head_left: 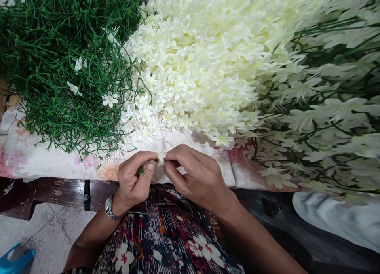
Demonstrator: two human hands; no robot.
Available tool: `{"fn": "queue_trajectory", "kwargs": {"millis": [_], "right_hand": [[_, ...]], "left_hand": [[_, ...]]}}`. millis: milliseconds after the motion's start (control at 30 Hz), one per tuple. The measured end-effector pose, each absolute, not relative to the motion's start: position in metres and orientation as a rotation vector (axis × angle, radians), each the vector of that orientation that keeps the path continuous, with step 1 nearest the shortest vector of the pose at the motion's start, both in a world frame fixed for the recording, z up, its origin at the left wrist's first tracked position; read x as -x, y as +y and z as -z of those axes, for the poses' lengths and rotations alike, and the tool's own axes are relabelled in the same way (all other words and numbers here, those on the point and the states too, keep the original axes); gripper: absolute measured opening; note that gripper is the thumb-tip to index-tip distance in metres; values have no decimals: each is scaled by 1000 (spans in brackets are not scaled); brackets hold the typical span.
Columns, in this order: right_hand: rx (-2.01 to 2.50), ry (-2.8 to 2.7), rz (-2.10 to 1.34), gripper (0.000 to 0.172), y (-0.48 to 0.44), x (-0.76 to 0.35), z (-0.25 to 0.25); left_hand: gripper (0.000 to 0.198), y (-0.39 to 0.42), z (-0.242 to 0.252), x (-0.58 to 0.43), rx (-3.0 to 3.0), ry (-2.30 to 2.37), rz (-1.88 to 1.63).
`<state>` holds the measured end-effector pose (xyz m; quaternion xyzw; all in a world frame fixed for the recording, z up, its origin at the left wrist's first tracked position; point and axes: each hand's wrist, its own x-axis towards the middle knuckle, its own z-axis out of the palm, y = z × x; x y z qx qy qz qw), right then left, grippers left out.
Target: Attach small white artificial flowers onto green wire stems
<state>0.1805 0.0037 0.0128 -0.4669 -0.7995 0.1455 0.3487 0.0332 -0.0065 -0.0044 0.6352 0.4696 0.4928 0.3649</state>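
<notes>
In the head view, a small white flower (161, 157) is pinched between the fingertips of both hands, just above the lap and at the near edge of the table (68, 191). The left hand (135, 179) is closed in a grip: thumb and forefinger are pressed on the flower's left side, and a short green stem (140, 172) is tucked under the curled fingers. A watch (109, 208) is worn on the left wrist. The right hand (192, 175) is likewise closed, its thumb and forefinger touching the flower from the right, so that the two hands meet at it.

The table is covered with a floral cloth (44, 159). On the cloth, just beyond the hands, a large heap of loose white flowers (202, 68) is piled. To the left of it a tangle of bare green stems (59, 68) is heaped, with a few flowers caught in it. On the right, finished sprays (326, 115) of flowers on stems are laid, blurred in the picture. A patterned garment (166, 238) is seen over the lap, and a blue object (14, 260) lies on the floor at lower left.
</notes>
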Motion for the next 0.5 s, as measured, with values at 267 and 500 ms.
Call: {"fn": "queue_trajectory", "kwargs": {"millis": [267, 500], "right_hand": [[1196, -2108, -423, 9, 2, -181, -14], [1156, -1957, -455, 11, 0, -175, -14]], "left_hand": [[11, -5, 1, -35, -1552, 1283, -1139], [7, -4, -1, -36, -1463, 1254, -1163]]}}
